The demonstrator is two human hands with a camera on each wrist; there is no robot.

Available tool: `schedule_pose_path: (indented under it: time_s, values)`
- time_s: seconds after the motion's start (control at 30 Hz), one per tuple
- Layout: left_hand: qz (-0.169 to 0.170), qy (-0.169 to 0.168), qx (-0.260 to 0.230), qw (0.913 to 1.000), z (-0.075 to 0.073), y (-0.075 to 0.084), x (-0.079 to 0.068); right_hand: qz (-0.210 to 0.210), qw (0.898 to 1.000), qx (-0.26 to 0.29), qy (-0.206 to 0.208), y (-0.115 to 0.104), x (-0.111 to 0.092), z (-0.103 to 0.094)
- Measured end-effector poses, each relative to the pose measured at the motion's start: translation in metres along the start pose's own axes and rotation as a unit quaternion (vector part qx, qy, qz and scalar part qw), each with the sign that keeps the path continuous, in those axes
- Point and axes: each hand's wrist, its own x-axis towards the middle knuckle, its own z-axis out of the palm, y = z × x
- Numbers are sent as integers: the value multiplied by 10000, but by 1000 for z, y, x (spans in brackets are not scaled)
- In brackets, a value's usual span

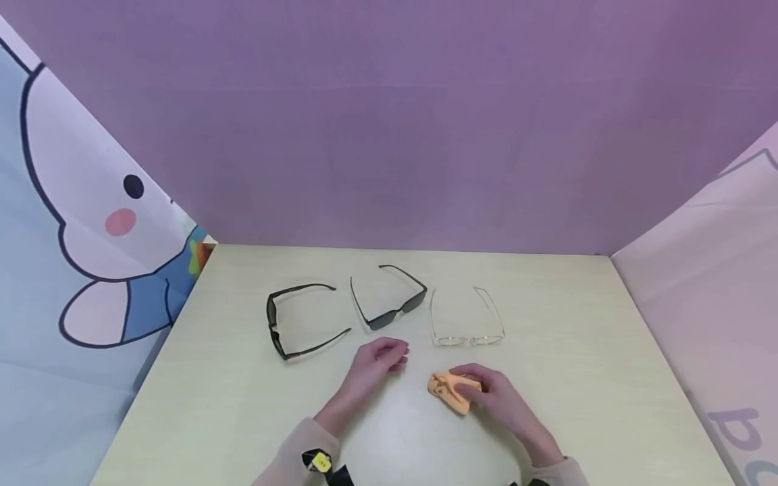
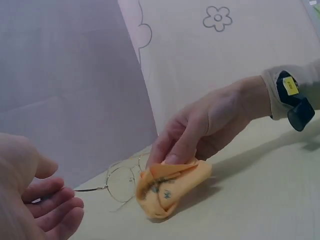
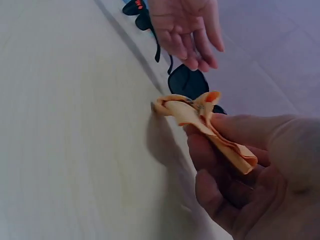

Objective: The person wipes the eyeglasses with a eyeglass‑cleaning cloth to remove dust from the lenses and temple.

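A folded orange cloth (image 1: 448, 391) with dark printed markings is pinched between the thumb and fingers of my right hand (image 1: 495, 401). The right wrist view shows the thumb pressing on the cloth's (image 3: 200, 117) folded layers, its far end bunched and curling. My left hand (image 1: 372, 371) hovers to the left of the cloth, fingers loosely bent and holding nothing. Just beyond the left hand lie dark-lensed sunglasses (image 1: 385, 318) with their arms spread. Thin-rimmed clear eyeglasses (image 1: 468, 341) rest behind the cloth, arms pointing away from me.
Thick-framed black sunglasses (image 1: 273, 327) lie unfolded at the left, arms pointing right. Everything sits on a pale wooden table (image 1: 595, 378). A purple backdrop (image 1: 395, 135) stands along its far edge, with printed cloths at both sides.
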Motion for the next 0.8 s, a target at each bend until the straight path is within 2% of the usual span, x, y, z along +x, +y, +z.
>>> schedule_pose_path:
  time_s: [0.07,0.13,0.3,0.57,0.7,0.8]
  values:
    - [205,109,129,9996,-2,0,-3,-171,9992,-362,-9,1,1,2]
    - [350,196,224,9989,-3,2,-6,-352,9961,-799,157,3,2,6]
    - [459,276,361,9979,-8,4,-13,-644,9860,-1408,626,3,4,11]
    - [641,444,507,9957,-17,5,-25,-231,9781,-1816,989,0,5,17]
    - [1048,662,818,9889,-26,8,-31,-305,9687,-2097,1289,-1,4,19]
    - [1437,843,1158,9792,-35,10,-36,-530,9634,-2125,1544,-2,2,17]
